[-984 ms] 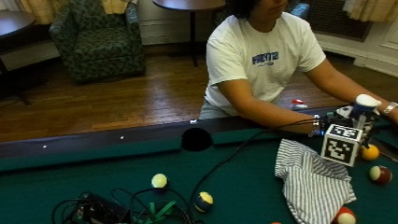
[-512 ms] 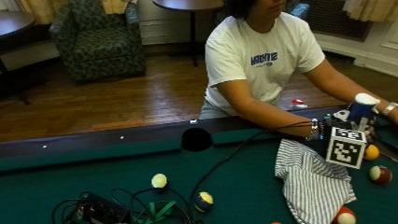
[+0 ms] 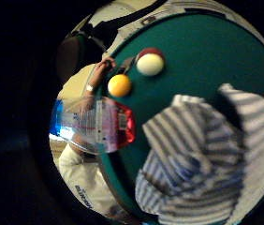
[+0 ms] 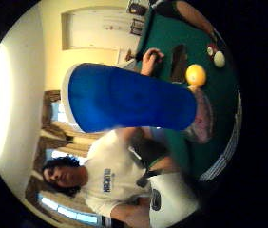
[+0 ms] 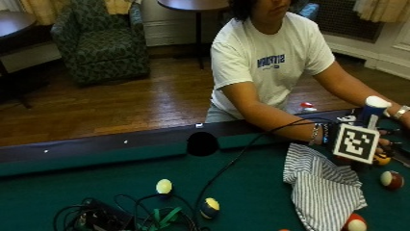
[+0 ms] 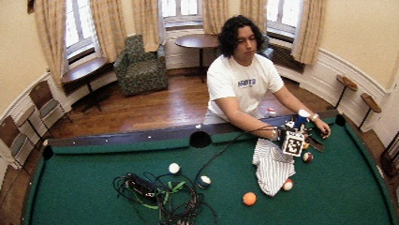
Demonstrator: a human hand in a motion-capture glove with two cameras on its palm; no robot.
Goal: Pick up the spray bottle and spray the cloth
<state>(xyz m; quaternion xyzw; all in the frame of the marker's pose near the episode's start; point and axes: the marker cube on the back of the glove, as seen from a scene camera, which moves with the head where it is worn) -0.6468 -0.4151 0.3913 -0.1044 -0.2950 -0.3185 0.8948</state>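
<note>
Judging the risks first, the blue plastic spray bottle with the white cap (image 5: 371,111) stands at the near rail of the green felt pool table (image 5: 96,192), just beside the black-gloved right hand (image 5: 346,144), and the nozzle's direction is not readable here; if it points away from the blue-and-white striped cloth (image 5: 323,185), the mist would land on the felt or on the yellow billiard ball (image 3: 119,85) and the red-and-white billiard ball (image 3: 150,62) lying near it; a bottle lifted by its lower body could also tilt or slip as the trigger is reached for, and the crumpled cloth, lying just beside the hand towards the table's middle, gives an uneven target. In the thumb-side palm view the blue bottle (image 4: 129,99) fills much of the frame, so it sits close against the palm; the outside view suggests the hand wraps its lower part, but the fingers themselves are hidden, so I cannot tell how far they are closed or whether they actually hold it.
</note>
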